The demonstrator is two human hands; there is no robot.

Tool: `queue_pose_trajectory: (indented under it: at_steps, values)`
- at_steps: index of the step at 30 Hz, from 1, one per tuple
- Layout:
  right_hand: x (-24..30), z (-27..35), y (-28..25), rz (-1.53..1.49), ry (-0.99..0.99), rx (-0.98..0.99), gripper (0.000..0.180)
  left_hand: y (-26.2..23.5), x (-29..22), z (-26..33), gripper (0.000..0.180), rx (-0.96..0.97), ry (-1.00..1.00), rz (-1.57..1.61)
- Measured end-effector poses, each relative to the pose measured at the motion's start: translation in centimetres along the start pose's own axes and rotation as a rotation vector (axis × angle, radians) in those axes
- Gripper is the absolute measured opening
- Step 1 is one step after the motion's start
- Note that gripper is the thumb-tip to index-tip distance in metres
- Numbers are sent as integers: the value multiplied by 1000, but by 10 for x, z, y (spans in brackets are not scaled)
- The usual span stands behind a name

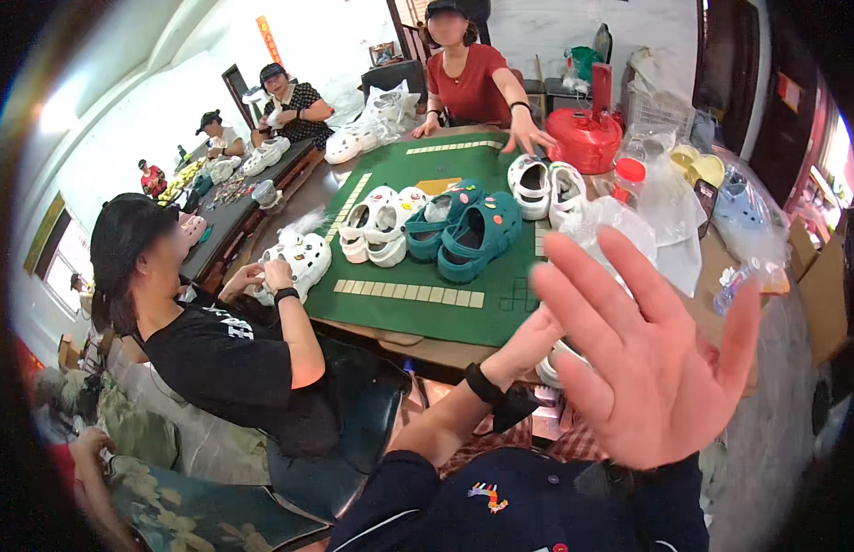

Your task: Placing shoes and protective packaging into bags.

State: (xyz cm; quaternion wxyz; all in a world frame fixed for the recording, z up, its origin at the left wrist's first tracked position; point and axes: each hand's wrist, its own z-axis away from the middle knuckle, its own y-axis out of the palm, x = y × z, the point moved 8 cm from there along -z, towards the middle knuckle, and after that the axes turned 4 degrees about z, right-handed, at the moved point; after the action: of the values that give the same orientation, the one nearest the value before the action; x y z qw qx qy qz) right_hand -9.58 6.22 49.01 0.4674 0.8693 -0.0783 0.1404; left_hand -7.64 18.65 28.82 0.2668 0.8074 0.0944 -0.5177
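My right hand [643,368] is raised close to the camera, palm toward me, fingers spread, with nothing in it. Behind it, my left hand [525,348], with a black wristband, reaches to the table edge; its fingers are hidden. Beside the left hand a white rounded thing [549,366] shows in part, perhaps a clog. Ahead on the green mat [408,317] stand a teal pair of clogs [482,241] and a white pair [370,225] with colourful charms. Farther right is another white pair of clogs [531,187], near a co-worker's outstretched hand [528,136].
On my left a seated co-worker [215,340] handles a white clog [307,262]. Rows of pale tiles [408,293] lie along the mat. To the right are a red round container [583,140], a red-lidded jar [627,179], plastic bags [675,230] and a cardboard box [820,294].
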Motion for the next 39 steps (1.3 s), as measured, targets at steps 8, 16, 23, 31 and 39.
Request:
queue_pose_trajectory:
  at_steps: [8,16,23,31,39]
  values:
    - [93,150,-204,2374,-91,-744,61,7,20,-53,50,153,194,-979]
    - [132,258,-336,1512,10,-1316,50,24,83,-99,26,413,119,-1413]
    - [148,231,-339,1580,-85,-1362,58,0,75,-109,17,274,99,-1256]
    - [138,221,-351,1364,-288,-1302,55,57,68,-109,14,406,237,-1458]
    - [154,234,-349,1619,-309,-1340,21,80,56,-79,17,435,455,-1508]
